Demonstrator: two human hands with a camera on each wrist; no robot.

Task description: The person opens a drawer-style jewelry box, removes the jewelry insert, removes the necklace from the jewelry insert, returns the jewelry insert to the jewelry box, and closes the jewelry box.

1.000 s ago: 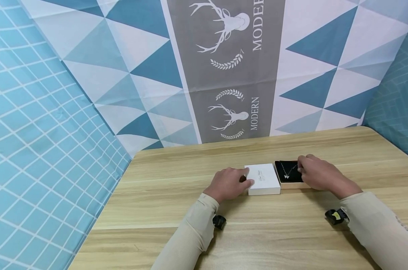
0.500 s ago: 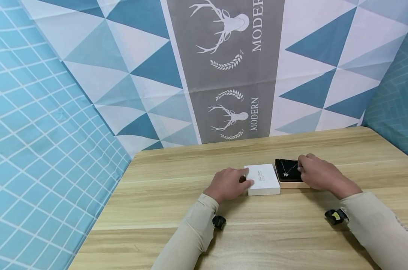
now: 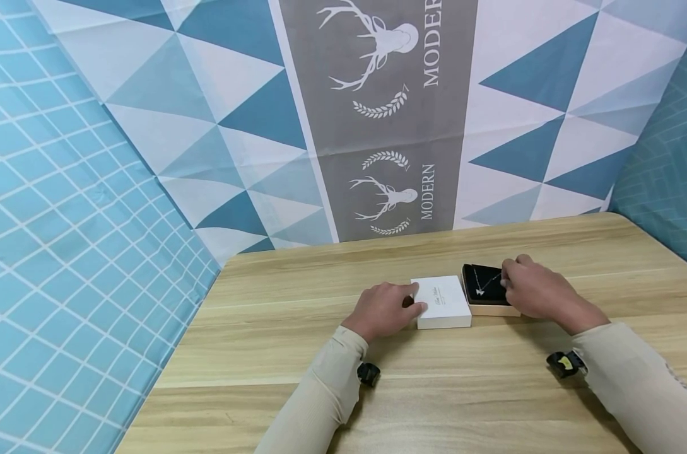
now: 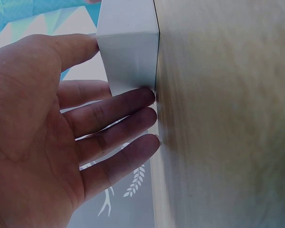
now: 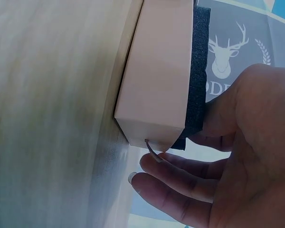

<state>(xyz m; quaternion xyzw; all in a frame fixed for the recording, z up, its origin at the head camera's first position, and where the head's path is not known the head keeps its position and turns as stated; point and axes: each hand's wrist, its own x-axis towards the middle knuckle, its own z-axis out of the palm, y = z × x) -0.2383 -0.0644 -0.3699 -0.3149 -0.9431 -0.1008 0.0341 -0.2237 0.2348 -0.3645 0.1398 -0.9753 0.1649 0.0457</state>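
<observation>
A white lettered box lid or closed box [image 3: 442, 301] lies flat on the table. My left hand [image 3: 381, 309] rests against its left end, thumb and index finger touching its top. In the left wrist view, the left fingers [image 4: 114, 111] are fairly straight beside the box's end wall. To the right stands a shallow pinkish tray box [image 5: 154, 71]. A black foam jewelry insert [image 3: 484, 287] bearing a necklace with a small pendant [image 3: 480, 292] sits raised and tilted in it. My right hand [image 3: 533, 290] pinches the insert's right edge, covering it; other fingers hang by a short ribbon tab [image 5: 153, 151].
Both boxes stand nearly side by side on the wood-grain table [image 3: 422, 403]. Behind the table hangs a patterned cloth [image 3: 388, 139], with blue grid cloth [image 3: 82, 221] at the left. Black wrist cameras [image 3: 369, 374] are strapped to both sleeves.
The black insert's far left corner has risen a little out of the pinkish box, the necklace moving with it. My right hand has shifted up very slightly. The left hand stays in place.
</observation>
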